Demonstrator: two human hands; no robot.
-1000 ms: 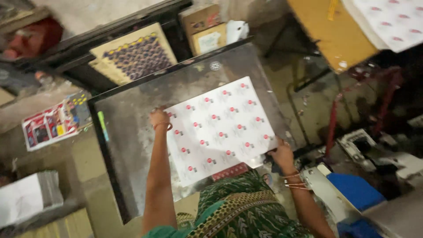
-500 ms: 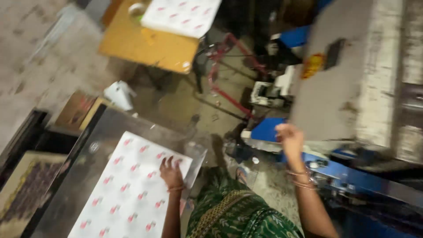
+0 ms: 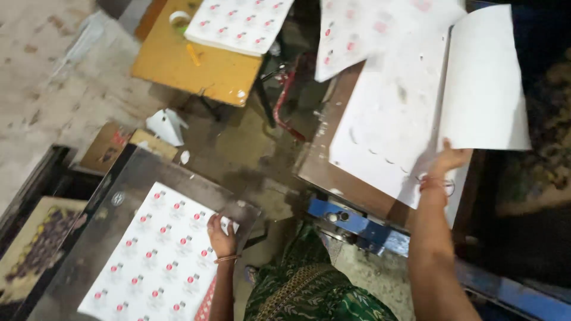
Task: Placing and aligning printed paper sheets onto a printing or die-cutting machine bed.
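A stained, grimy concrete floor [image 3: 238, 148] runs between the furniture. At the top stands a small yellow wooden table [image 3: 178, 65]. Crumpled white paper [image 3: 166, 125] and a flattened cardboard box [image 3: 107, 145] lie on the floor. A blue metal machine frame [image 3: 357, 223] crosses the lower right.

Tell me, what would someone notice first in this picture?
Probably the big white paper sheet at the upper right, lifted at its lower edge by the right hand. Next, the white sheet dotted with small red marks on the grey metal table at lower left, where the left hand presses its corner.
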